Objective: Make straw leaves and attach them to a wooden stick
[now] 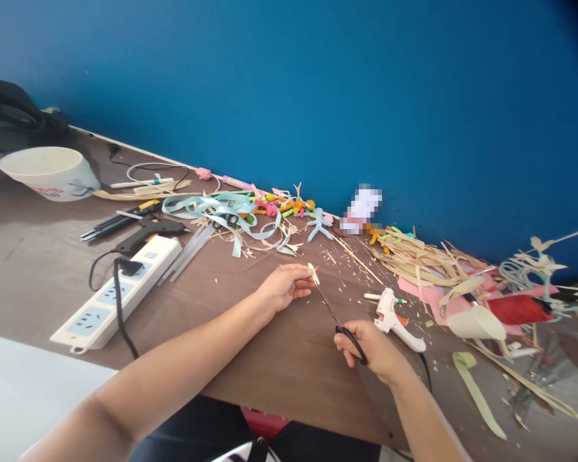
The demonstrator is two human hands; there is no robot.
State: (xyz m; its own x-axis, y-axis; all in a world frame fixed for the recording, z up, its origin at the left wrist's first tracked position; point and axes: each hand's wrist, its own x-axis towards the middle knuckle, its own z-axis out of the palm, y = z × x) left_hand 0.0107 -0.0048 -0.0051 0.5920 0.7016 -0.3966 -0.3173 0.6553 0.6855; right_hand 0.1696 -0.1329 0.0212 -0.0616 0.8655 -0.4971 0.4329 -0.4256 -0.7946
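Observation:
My left hand pinches a small pale strip, possibly dried husk, between thumb and fingertips. In my right hand is a pair of scissors, its black handles around my fingers. The blade tips reach up to the pale strip, touching it or very close; I cannot tell which. A white glue gun lies just beyond my right hand. Small pale clippings are scattered on the brown table around both hands.
A white power strip and black glue gun lie left, near a white bucket. Light-blue ribbon tangles at the back. Husk strips, a paper cup and a red roll crowd the right. A blue wall stands behind.

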